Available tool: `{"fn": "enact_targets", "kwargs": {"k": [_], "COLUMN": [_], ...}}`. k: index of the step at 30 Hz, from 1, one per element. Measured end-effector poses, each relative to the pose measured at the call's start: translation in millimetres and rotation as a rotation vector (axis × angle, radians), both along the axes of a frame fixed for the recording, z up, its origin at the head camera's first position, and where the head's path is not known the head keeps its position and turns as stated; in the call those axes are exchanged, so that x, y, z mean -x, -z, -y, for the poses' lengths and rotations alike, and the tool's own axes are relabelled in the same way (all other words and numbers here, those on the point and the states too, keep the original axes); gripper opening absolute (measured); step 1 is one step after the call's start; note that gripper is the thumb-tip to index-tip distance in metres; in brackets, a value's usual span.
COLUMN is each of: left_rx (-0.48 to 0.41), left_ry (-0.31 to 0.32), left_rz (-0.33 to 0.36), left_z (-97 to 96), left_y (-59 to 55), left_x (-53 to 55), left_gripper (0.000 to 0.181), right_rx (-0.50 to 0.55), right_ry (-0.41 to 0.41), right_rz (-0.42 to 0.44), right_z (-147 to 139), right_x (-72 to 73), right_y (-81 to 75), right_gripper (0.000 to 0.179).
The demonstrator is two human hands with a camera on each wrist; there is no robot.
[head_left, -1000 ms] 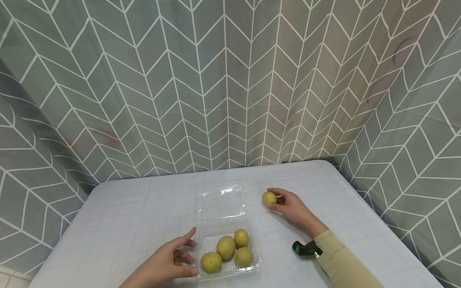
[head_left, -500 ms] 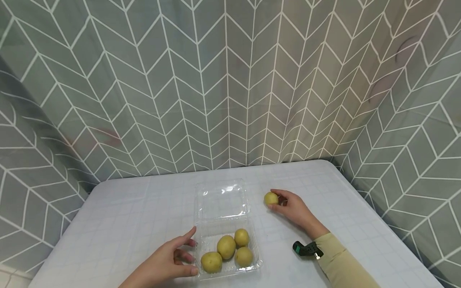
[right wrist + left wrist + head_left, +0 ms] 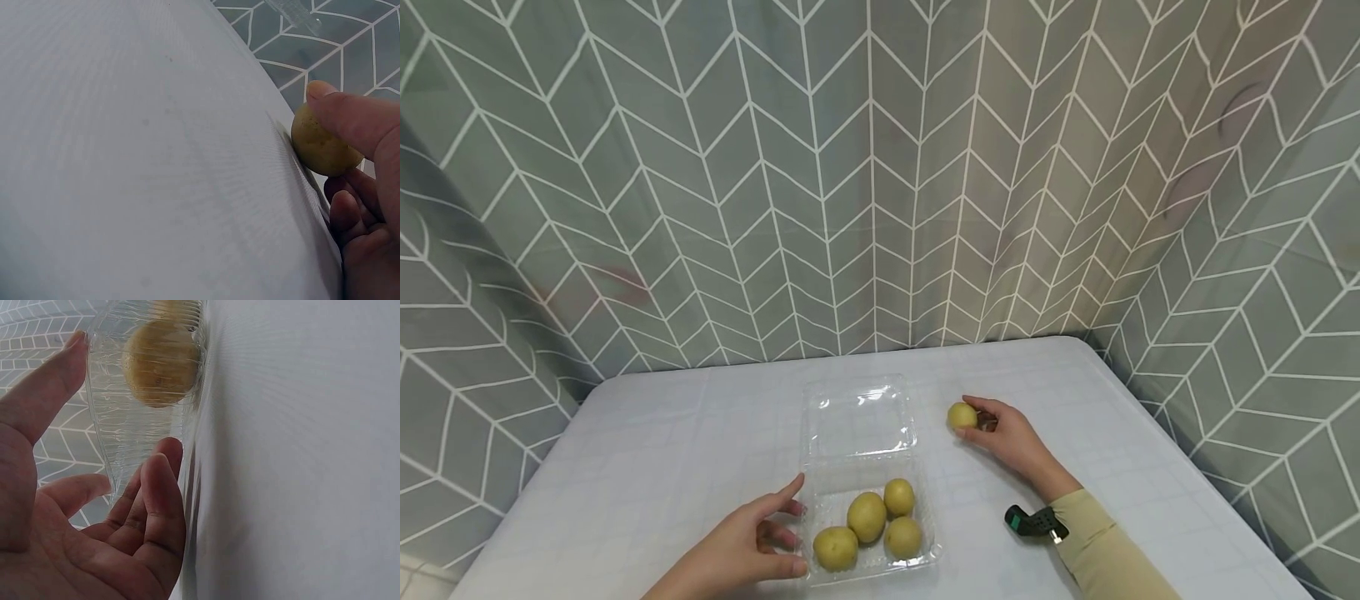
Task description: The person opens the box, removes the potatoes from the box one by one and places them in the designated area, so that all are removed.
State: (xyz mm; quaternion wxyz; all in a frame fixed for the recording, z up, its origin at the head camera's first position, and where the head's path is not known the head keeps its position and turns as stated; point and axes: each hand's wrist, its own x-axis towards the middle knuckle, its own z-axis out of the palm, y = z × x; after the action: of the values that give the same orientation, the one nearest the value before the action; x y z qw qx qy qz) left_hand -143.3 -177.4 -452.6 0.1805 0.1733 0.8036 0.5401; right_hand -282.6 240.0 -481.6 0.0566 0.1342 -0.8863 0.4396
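Observation:
Several small yellow potatoes (image 3: 867, 517) lie in the front half of a clear plastic clamshell box (image 3: 872, 570), whose lid (image 3: 861, 421) is folded back flat on the table. At the box's left side is my left hand (image 3: 745, 537), thumb and fingertips touching the thin rim, fingers relaxed. The left wrist view shows a potato (image 3: 161, 365) through the ribbed wall. To the right of the lid, my right hand (image 3: 1007, 433) pinches one more potato (image 3: 961, 416) between thumb and fingers. In the right wrist view that potato (image 3: 322, 144) sits low at the white cloth.
A white cloth covers the table (image 3: 662, 450). Grey curtains (image 3: 880, 183) with white chevron lines stand behind it and at both sides. A black strap device (image 3: 1036, 522) is on the right wrist by the sleeve (image 3: 1105, 546).
The whole head view shifts slightly. Both hands keep their places, the left at the box's rim and the right on its potato; the potatoes in the box have not moved.

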Motion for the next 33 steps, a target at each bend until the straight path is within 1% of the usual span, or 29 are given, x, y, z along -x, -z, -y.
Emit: {"fn": "enact_targets", "kwargs": {"k": [8, 13, 17, 23, 29, 33], "left_rx": [0.002, -0.002, 0.004, 0.003, 0.007, -0.004], "left_ry": [0.003, -0.005, -0.009, -0.009, -0.013, -0.014], "left_rz": [0.004, 0.016, 0.021, 0.024, 0.026, 0.036], "left_z": [-0.4, -0.7, -0.7, -0.2, -0.1, -0.8], "left_y": [-1.2, -1.1, -0.5, 0.4, 1.0, 1.1], "left_x": [-0.4, -0.4, -0.1, 0.3, 0.8, 0.3], "left_gripper": [0.096, 0.096, 0.096, 0.096, 0.097, 0.098], "right_rx": [0.041, 0.061, 0.057, 0.068, 0.144, 0.179], "right_ry": [0.005, 0.01, 0.012, 0.016, 0.0, -0.002], "right_rz": [0.035, 0.054, 0.057, 0.054, 0.084, 0.08], "right_z": [-1.3, -1.2, -0.9, -1.4, -3.7, -7.7], "right_x": [-0.2, -0.1, 0.0, -0.5, 0.7, 0.7], "right_y": [0.5, -0.9, -1.3, -2.1, -5.6, -13.6], "right_gripper": [0.062, 0.058, 0.056, 0.06, 0.067, 0.069]}}
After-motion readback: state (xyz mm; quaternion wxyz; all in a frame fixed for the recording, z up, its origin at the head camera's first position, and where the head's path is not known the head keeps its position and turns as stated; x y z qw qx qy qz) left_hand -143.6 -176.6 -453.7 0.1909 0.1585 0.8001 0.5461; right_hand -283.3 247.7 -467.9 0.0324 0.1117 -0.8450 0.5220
